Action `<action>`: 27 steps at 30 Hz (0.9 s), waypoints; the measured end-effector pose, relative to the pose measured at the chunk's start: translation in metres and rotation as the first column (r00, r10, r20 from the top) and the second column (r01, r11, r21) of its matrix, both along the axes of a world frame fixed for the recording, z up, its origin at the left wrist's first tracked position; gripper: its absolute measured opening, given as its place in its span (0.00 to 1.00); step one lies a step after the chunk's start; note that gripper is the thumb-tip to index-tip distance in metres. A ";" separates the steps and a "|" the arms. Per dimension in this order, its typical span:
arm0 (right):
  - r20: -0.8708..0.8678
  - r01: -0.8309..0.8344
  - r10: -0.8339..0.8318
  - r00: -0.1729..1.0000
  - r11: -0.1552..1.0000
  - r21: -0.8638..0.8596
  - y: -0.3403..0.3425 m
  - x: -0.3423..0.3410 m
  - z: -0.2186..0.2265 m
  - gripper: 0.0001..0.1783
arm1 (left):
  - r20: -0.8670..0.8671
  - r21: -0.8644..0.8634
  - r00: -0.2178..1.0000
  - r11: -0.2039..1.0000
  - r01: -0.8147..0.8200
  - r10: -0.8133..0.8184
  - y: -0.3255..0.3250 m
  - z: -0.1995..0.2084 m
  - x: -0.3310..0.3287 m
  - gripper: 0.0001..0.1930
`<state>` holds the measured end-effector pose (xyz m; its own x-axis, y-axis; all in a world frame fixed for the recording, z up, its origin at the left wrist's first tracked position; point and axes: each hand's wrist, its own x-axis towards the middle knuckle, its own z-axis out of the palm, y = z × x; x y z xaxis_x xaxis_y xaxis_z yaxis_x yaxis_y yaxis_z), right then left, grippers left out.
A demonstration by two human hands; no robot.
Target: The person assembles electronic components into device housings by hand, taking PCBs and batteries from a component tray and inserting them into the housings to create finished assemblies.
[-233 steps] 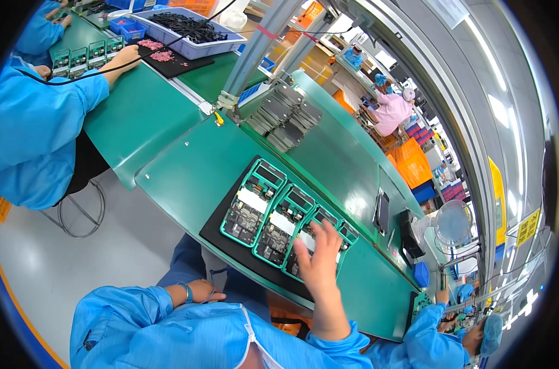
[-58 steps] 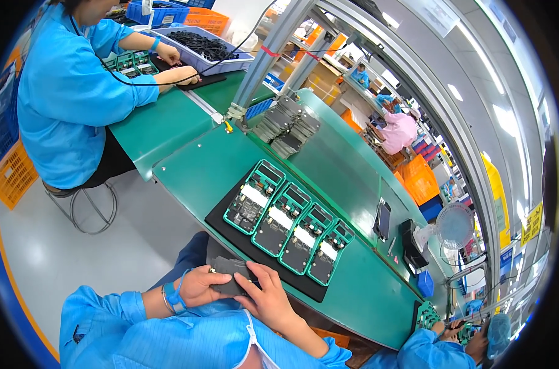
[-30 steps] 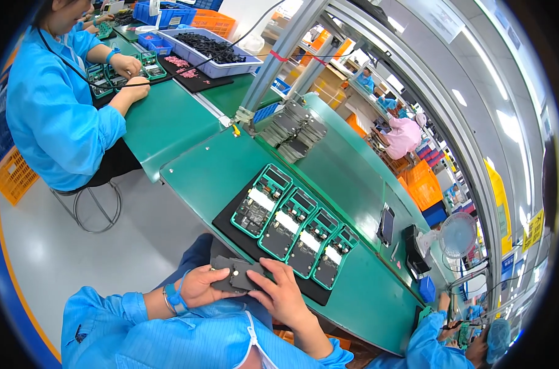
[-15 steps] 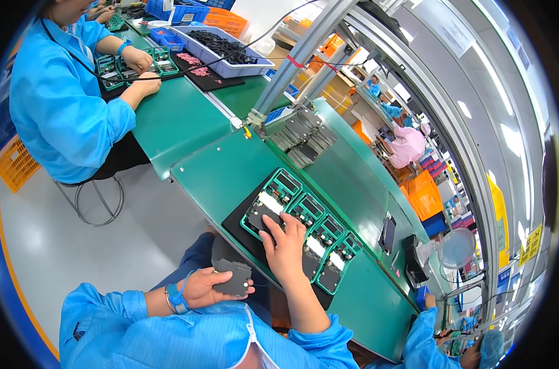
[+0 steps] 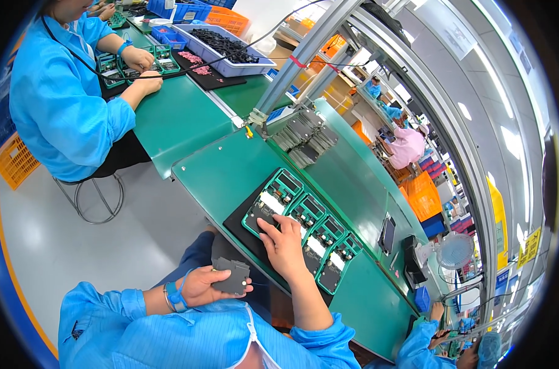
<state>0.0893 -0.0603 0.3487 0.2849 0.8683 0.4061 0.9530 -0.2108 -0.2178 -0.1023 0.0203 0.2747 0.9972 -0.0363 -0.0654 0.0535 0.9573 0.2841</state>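
My left hand [image 5: 200,288] is closed around a few thin dark grey plates [image 5: 232,275], held over my lap in front of the bench edge. My right hand [image 5: 284,251] reaches over the bench with its fingers stretched out. Its fingertips touch a dark grey plate [image 5: 259,216] in the lower part of the leftmost green-framed device [image 5: 283,184]. Several such devices stand in a slanting row on a black mat [image 5: 237,226], each with a circuit board and a white patch inside. My right hand and fingers partly cover the nearest two.
A pile of grey plates [image 5: 305,136] lies across the green bench [image 5: 215,172], beside a metal post [image 5: 291,67]. At the left, a co-worker in blue handles similar devices. A black handheld unit [image 5: 387,234] and a small fan [image 5: 455,249] stand right; another person's hand [image 5: 437,310] is lower right.
My right fingertips have shifted slightly left and down on the leftmost device. My left hand stays nearly still with the plates. The person at lower right has drawn a hand off a blue box.
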 end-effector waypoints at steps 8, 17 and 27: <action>0.132 0.034 -0.022 0.991 0.995 -0.092 -0.007 0.001 0.007 0.19 | 0.004 0.008 1.000 1.000 0.006 -0.006 -0.008 0.003 0.006 0.22; -0.031 -0.245 0.246 0.969 0.969 0.036 -0.023 -0.032 0.019 0.26 | 0.094 0.038 0.995 0.999 -0.028 0.024 0.003 0.025 0.005 0.23; -0.063 -0.350 0.346 0.936 0.901 -0.254 -0.024 -0.026 0.064 0.38 | 0.037 0.037 0.998 0.998 0.053 -0.055 0.021 0.044 0.050 0.21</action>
